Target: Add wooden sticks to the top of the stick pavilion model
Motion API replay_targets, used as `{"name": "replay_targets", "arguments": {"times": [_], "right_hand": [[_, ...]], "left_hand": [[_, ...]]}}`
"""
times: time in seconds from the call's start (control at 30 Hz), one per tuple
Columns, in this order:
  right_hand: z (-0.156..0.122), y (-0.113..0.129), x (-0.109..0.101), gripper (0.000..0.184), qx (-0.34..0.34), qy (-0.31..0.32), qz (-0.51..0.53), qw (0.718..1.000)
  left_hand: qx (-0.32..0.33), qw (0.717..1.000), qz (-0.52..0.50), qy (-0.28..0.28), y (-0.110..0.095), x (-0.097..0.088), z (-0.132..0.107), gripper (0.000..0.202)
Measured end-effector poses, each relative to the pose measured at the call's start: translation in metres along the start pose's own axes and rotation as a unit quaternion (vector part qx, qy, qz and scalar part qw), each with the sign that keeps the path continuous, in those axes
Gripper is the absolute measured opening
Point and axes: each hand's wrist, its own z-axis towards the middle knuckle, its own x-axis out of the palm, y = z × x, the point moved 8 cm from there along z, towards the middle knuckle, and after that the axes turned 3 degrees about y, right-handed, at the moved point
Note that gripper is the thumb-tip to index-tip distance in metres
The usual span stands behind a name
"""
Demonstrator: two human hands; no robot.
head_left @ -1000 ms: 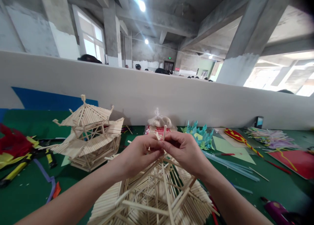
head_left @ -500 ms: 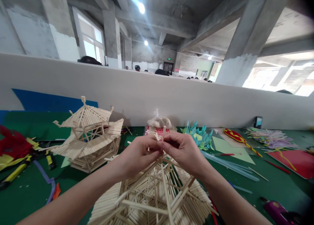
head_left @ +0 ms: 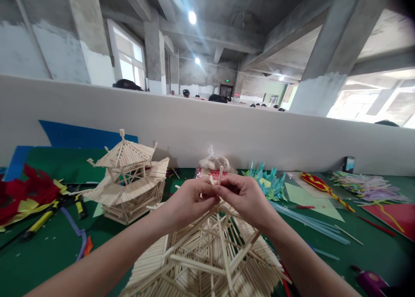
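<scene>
Head view: 2 hands, both the person's own, meet at the centre over the tabletop. 1 short stick stands betw. them, long axis near upright, free end pointing up and tilted a bit to the right, lower end hidden in the fingertips. It sits right at the peak of the roof frame, 1 big model of pale sticks under the wrists at the near edge, ribs fanning down and out from that peak. Left hand: grip pinched closed on the stick's lower part, thumb and forefinger together. Right hand: grip likewise pinched tight on the same stick, fingertips touching the left's. 1 more stick model, a pagoda w/ 2 roof tiers, stands upright to the left, apart from the hands. Containers: 1 clear knotted bag just behind the hands, holding whitish bits, can't tell what; it rests on 1 red pack of sticks. Right of that, 1 teal paper flower. Far left, a heap of red and yellow paper.
</scene>
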Motion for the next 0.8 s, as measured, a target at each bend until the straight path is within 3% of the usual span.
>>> {"name": "replay_targets", "arguments": {"times": [0.23,0.53,0.8], "right_hand": [[-0.001,-0.001,-0.001,0.013,-0.005,-0.002,0.0,1.0],[-0.011,-0.003,-0.016,0.03,0.018,-0.033,-0.103,0.994],[-0.005,0.004,-0.017,0.021,0.004,-0.041,-0.094,0.995]], "left_hand": [[-0.017,1.0,0.007,-0.014,-0.002,-0.001,0.001,0.019],[-0.045,0.998,0.02,-0.036,-0.013,-0.011,-0.005,0.016],[-0.071,0.996,0.029,-0.039,0.003,-0.004,0.001,0.027]]}}
